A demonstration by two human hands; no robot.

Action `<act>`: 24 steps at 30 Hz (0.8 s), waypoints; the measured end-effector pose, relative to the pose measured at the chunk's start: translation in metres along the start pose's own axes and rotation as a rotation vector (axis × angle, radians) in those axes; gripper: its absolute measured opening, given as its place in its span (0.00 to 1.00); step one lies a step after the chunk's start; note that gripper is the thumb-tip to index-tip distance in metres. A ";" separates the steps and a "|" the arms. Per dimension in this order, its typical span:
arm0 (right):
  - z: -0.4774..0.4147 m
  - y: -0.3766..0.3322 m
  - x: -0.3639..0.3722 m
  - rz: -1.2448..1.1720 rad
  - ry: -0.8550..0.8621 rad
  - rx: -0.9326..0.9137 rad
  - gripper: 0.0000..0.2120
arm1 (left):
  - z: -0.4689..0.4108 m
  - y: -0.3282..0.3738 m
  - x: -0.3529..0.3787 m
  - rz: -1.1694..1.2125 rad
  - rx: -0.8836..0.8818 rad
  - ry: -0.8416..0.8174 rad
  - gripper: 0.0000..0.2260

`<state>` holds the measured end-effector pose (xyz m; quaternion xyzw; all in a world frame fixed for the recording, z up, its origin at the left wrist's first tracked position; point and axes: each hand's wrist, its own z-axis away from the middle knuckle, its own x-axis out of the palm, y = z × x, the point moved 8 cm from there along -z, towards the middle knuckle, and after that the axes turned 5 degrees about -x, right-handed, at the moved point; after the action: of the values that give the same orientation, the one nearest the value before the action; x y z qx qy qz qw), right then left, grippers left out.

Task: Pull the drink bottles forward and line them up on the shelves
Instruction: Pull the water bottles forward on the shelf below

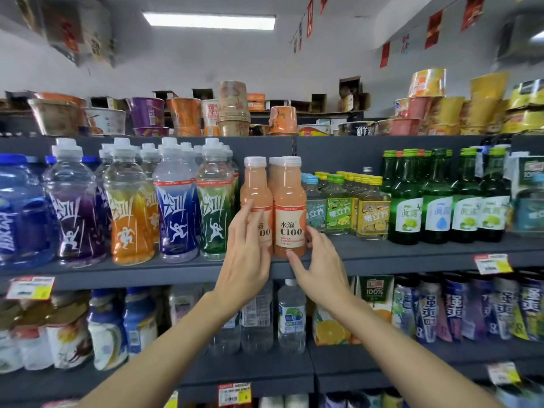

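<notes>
The left hand (pixel 248 254) lays nearly straight fingers against the left peach-coloured white-capped plastic bottle (pixel 255 184). Just beside it, the right peach-coloured white-capped plastic bottle (pixel 290 201) stands near the front edge of the dark grey metal shelf (pixel 412 256), its base pinched by the right hand (pixel 321 267).

Three pink juice bottles (pixel 290 207), one left hand (pixel 245 266), one right hand (pixel 321 269).

We read "水溶 C100" on the label of the front peach bottle (pixel 290 228); the second peach bottle (pixel 256 187) beside it shows only "溶" and "100". The small square bottles (pixel 373 216) carry "果立方", the tall green bottles (pixel 407 213) "真露", and the juice carton (pixel 374 291) on the shelf below says "100%". The price tags (pixel 29 287) are too blurred for us.
</notes>
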<state>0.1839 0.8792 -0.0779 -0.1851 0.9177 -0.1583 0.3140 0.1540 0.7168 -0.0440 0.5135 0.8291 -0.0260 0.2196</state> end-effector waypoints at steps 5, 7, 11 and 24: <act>0.027 -0.020 -0.018 0.004 0.274 -0.096 0.23 | 0.025 -0.008 -0.008 0.045 -0.078 0.076 0.23; 0.059 -0.023 -0.019 -0.028 0.388 -0.187 0.18 | 0.051 -0.012 -0.011 0.050 -0.105 0.143 0.18; 0.119 -0.007 0.023 0.002 0.269 -0.173 0.15 | 0.127 -0.020 0.008 0.009 -0.125 0.093 0.13; 0.131 0.074 0.108 0.336 -0.095 0.590 0.36 | 0.214 -0.058 0.044 -0.074 -0.484 -0.143 0.16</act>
<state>0.1699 0.8738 -0.2627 0.0602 0.8344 -0.3540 0.4181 0.1599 0.6688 -0.2647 0.4120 0.8118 0.1290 0.3933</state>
